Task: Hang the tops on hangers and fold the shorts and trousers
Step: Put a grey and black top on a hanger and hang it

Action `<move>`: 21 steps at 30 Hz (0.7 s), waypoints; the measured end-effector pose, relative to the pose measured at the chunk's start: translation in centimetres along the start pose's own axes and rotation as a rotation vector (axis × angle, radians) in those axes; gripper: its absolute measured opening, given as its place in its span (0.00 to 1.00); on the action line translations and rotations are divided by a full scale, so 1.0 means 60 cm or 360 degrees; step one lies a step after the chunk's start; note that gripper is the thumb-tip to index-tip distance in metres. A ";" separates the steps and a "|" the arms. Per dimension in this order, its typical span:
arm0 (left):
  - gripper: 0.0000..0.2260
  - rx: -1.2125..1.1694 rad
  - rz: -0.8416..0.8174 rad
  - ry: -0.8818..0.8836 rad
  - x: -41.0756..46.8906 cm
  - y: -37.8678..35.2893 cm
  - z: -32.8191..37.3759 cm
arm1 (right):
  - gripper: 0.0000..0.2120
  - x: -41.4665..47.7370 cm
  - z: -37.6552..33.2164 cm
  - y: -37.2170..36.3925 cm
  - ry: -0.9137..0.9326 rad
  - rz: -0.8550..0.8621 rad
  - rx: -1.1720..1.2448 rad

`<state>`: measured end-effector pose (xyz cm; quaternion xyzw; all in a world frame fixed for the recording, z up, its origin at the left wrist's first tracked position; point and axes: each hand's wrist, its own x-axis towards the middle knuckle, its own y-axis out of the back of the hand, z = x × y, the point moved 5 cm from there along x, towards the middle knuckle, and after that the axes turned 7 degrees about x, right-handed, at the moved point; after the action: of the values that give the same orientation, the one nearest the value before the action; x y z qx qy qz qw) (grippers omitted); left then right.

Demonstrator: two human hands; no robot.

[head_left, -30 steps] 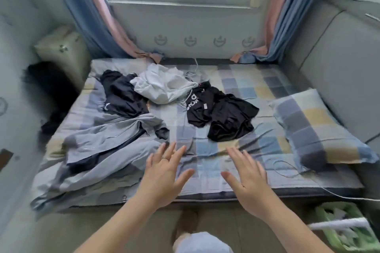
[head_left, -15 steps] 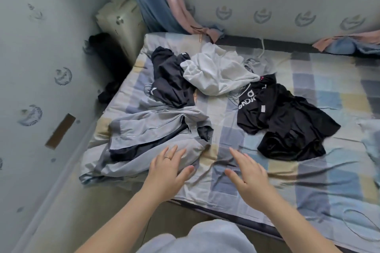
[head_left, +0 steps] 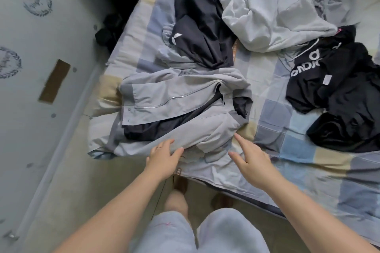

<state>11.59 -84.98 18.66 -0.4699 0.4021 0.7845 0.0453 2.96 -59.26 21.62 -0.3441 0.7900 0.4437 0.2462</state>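
A grey jacket (head_left: 185, 96) is laid crumpled at the near left corner of the bed (head_left: 287, 150), front open, dark lining exposed. A dark navy garment (head_left: 201, 26) with a small white logo is heaped behind it, touching it. A white garment (head_left: 267, 12) is bunched to the right. A black top (head_left: 329, 75) with white lettering and a second black garment (head_left: 345, 129) are piled further right, apart from the jacket.

The left hand (head_left: 163, 159) rests on the near edge of the grey jacket (head_left: 174, 96), which lies on the checked bedsheet (head_left: 273, 121). The right hand (head_left: 254, 162), fingers straight, is just beside the same edge. A black top (head_left: 339, 80) lies well apart.
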 end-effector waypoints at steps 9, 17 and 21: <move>0.19 -0.0761 0.0412 0.0535 0.174 0.042 -0.276 | 0.31 0.278 -0.295 -0.194 0.0425 -0.0234 -0.0246; 0.23 -0.0630 0.0644 0.0709 0.276 0.078 -0.405 | 0.37 0.482 -0.501 -0.321 0.0640 -0.0006 -0.0519; 0.16 -0.0743 0.0512 0.0656 0.295 0.059 -0.420 | 0.32 0.541 -0.505 -0.362 0.0399 0.0091 -0.0587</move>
<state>17.86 -109.77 1.10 -0.5467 0.2815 0.7410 -0.2698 -3.86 -104.21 2.21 -0.4133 0.7293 0.5412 0.0662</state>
